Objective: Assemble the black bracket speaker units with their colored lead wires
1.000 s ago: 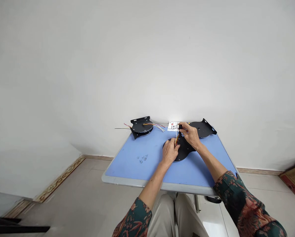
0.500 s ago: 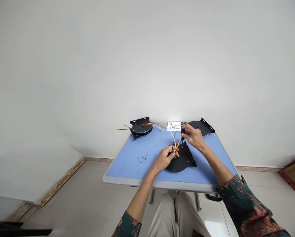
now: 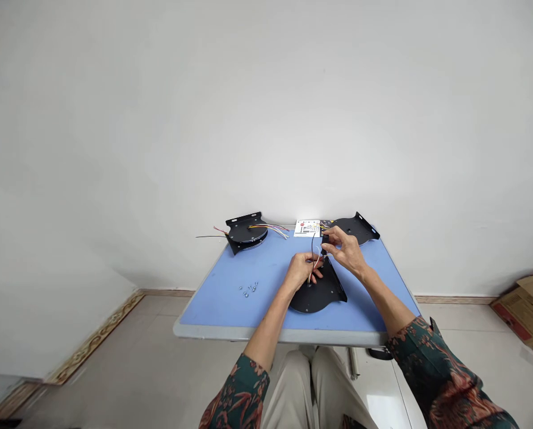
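Note:
My right hand (image 3: 344, 247) grips a short screwdriver (image 3: 325, 243) by its black handle, the shaft pointing down at the edge of a round black metal plate (image 3: 313, 298) with a bent flange. My left hand (image 3: 301, 271) is closed around wires (image 3: 313, 253) rising from the plate's middle, its fingertips close to the screwdriver's lower end. A black and a white wire show beside the fingers; the left fingertips are partly hidden. Whether the screwdriver tip sits in a screw is hidden. Several small screws (image 3: 249, 290) lie loose to the left of the plate.
A blue-topped table (image 3: 230, 310) stands against the wall. At its back left lies another black plate assembly (image 3: 247, 232) with coloured wires. A printed white sheet (image 3: 307, 228) and a further black plate (image 3: 355, 229) lie at the back. A cardboard box (image 3: 525, 310) sits on the floor, right.
My left hand has moved up toward the screwdriver's lower end, and the yellow and red wires are now mostly hidden. My right hand still holds the screwdriver upright. The whole view has shifted slightly.

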{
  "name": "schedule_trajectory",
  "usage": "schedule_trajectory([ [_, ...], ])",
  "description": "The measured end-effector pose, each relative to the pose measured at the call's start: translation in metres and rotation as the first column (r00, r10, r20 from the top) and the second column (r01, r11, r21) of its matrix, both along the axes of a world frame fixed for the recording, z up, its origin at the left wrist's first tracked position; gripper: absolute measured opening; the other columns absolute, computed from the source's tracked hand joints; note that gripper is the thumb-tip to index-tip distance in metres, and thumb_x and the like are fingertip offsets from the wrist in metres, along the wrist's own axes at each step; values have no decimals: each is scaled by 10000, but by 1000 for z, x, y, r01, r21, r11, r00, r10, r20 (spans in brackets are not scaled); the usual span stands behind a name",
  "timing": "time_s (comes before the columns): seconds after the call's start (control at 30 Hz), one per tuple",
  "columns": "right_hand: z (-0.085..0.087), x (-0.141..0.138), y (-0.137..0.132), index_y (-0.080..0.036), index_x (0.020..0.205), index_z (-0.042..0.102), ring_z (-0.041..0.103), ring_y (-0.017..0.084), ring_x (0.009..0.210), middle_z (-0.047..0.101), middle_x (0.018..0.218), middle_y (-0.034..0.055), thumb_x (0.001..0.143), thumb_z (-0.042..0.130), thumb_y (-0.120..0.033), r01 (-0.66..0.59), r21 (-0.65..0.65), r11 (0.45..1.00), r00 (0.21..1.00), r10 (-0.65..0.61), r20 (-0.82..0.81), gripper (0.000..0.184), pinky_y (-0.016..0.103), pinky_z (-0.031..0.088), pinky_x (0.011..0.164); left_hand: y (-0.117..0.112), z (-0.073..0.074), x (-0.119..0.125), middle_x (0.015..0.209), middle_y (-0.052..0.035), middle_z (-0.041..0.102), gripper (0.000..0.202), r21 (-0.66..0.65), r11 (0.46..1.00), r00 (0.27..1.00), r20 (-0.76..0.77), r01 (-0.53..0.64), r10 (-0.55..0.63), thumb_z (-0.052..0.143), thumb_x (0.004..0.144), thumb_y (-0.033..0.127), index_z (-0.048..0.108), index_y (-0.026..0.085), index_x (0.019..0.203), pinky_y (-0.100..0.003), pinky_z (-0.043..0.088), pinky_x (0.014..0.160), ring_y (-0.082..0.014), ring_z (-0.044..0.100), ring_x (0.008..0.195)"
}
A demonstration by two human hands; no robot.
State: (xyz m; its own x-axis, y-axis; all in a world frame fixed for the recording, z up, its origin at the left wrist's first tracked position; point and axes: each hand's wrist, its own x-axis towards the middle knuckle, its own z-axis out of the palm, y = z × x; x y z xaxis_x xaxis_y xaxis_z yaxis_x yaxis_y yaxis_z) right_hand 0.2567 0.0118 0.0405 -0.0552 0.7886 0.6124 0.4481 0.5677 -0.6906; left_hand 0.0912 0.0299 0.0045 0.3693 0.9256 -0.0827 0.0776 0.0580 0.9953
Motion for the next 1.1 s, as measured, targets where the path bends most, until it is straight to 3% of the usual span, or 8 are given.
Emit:
schedule_trajectory([
  [0.3, 2, -12, -2, -234, 957, 688, 609, 182, 689, 654, 757, 24, 888, 666, -426, 107, 162, 981, 991, -118, 59, 205, 297, 532, 694, 1, -2, 2, 555, 38, 625, 54, 139, 990, 985, -161, -38, 61, 682, 819, 170, 691, 131, 782, -177, 397, 375, -56, 482, 340],
  [0.47, 3, -15, 0, -229, 917, 701, 607, 180, 692, 655, 746, 17, 851, 652, -270, 126, 168, 978, 988, -139, 70, 92, 297, 520, 705, 3, -8, 2, 553, 47, 627, 83, 194, 981, 977, -202, -26, 66, 653, 848, 188, 715, 155, 805, -169, 376, 381, -50, 469, 331],
  [0.63, 0, -14, 1, -229, 884, 691, 585, 171, 654, 637, 708, 6, 791, 627, -198, 168, 184, 969, 982, -181, 60, 118, 288, 502, 661, 6, -13, 2, 553, 44, 620, 102, 221, 975, 978, -201, -14, 59, 667, 851, 223, 733, 154, 817, -174, 343, 365, -47, 442, 326],
  [0.73, 1, -10, 2, -219, 891, 693, 595, 169, 668, 642, 722, 9, 781, 607, -176, 108, 171, 979, 991, -119, 58, 147, 290, 505, 671, 6, -13, 3, 553, 40, 615, 111, 217, 976, 981, -187, -8, 49, 686, 833, 248, 727, 152, 794, -178, 338, 369, -49, 438, 333],
  [0.93, 8, -3, 9, -211, 988, 698, 649, 165, 694, 724, 814, 18, 859, 552, -218, -199, 0, 980, 980, 199, 1, 195, 292, 528, 651, 5, -10, 3, 540, 48, 605, 118, 189, 982, 980, -190, -19, 56, 677, 823, 252, 732, 148, 831, -180, 329, 368, -53, 424, 337],
  [1.0, 8, -5, 7, -215, 1037, 709, 679, 173, 757, 749, 861, 24, 887, 565, -236, -195, -15, 981, 981, 195, 7, 210, 301, 546, 716, 5, -9, 3, 549, 41, 618, 122, 208, 978, 976, -208, -25, 70, 690, 817, 265, 720, 147, 800, -185, 333, 377, -58, 438, 342],
  [1.1, 7, -10, 3, -226, 1071, 725, 686, 188, 840, 763, 969, 40, 872, 653, -287, -78, 27, 997, 996, 77, 39, 220, 308, 554, 772, 4, -8, 2, 565, 36, 631, 146, 239, 970, 972, -218, -38, 92, 712, 807, 281, 690, 151, 745, -192, 351, 390, -64, 457, 350],
])
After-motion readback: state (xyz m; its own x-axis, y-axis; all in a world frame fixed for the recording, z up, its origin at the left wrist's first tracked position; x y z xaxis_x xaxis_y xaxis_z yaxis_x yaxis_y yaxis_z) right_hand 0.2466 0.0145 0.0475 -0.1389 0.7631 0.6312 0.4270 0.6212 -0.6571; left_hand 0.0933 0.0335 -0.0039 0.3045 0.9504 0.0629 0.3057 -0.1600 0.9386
